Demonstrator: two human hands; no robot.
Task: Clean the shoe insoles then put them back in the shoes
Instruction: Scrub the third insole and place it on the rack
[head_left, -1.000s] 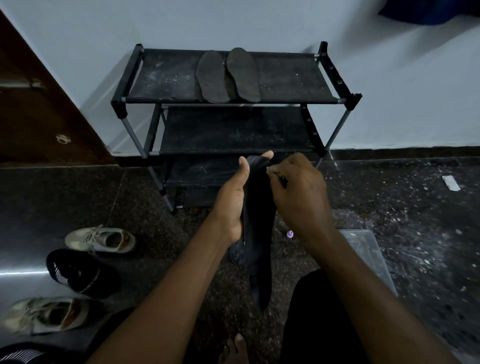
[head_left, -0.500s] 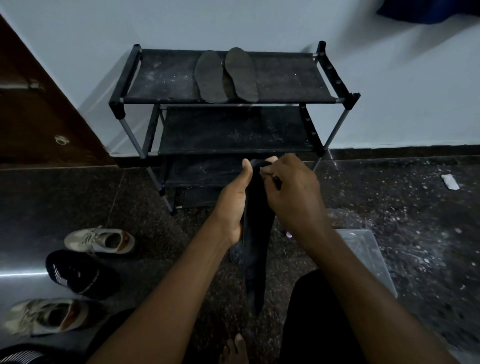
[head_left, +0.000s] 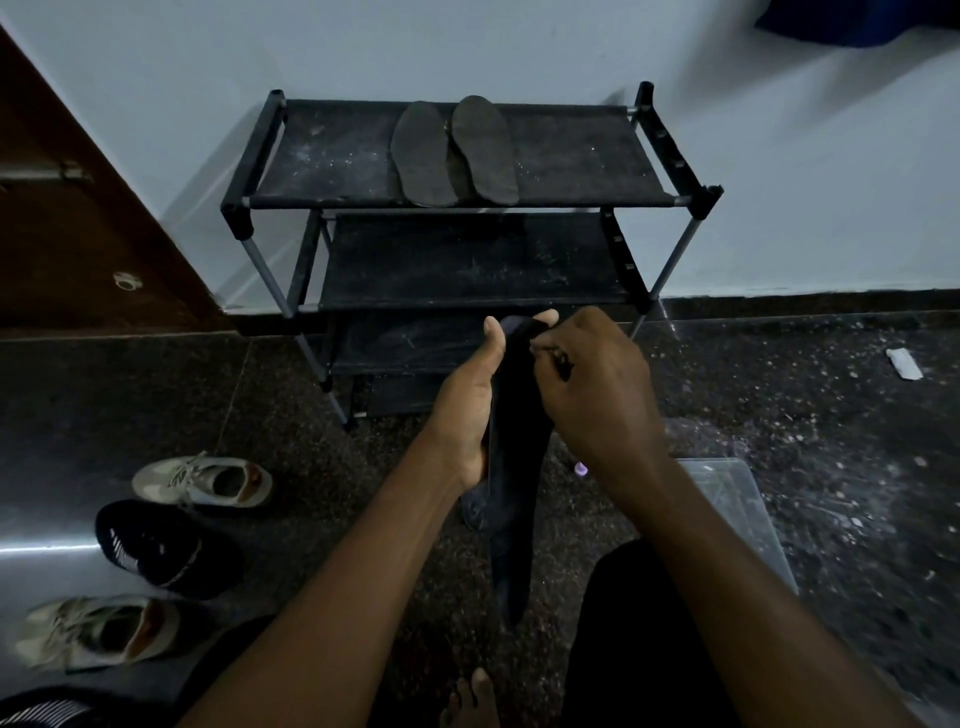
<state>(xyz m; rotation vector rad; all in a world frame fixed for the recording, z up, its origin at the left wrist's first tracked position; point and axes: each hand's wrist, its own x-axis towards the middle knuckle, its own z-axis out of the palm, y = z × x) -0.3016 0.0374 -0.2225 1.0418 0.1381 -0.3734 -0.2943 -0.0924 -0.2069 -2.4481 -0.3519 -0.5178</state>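
Left hand (head_left: 467, 410) gripped the insole (head_left: 514, 467) upright, thumb along its near edge and one fingertip showing over the top. Right hand (head_left: 597, 395) had its fingers curled tight, pinching at the insole's top edge. Couldn't tell if it also held a small tool or scrap.

The insole was between both hands, off the floor, in front of the rack (head_left: 332, 156). Its lower end hung free below the left wrist. Too dark to say if that hanging part was all insole or a rag with it.

Read: mid-clean, picking dirt off the toe end. To do it well:
- keep the left hand as a firm backing so the foam doesn't fold under the pinch
- work from the top down so grit falls away from the cleaned part
- support the loose tail, since it would likely flop and drag

Two other insoles (head_left: 421, 156) lay side by side, touching, on the rack's top shelf. A sneaker (head_left: 208, 480), a black shoe (head_left: 156, 548) and another sneaker (head_left: 93, 631) sat on the floor to the left, well apart from the hands. Refit not started yet.
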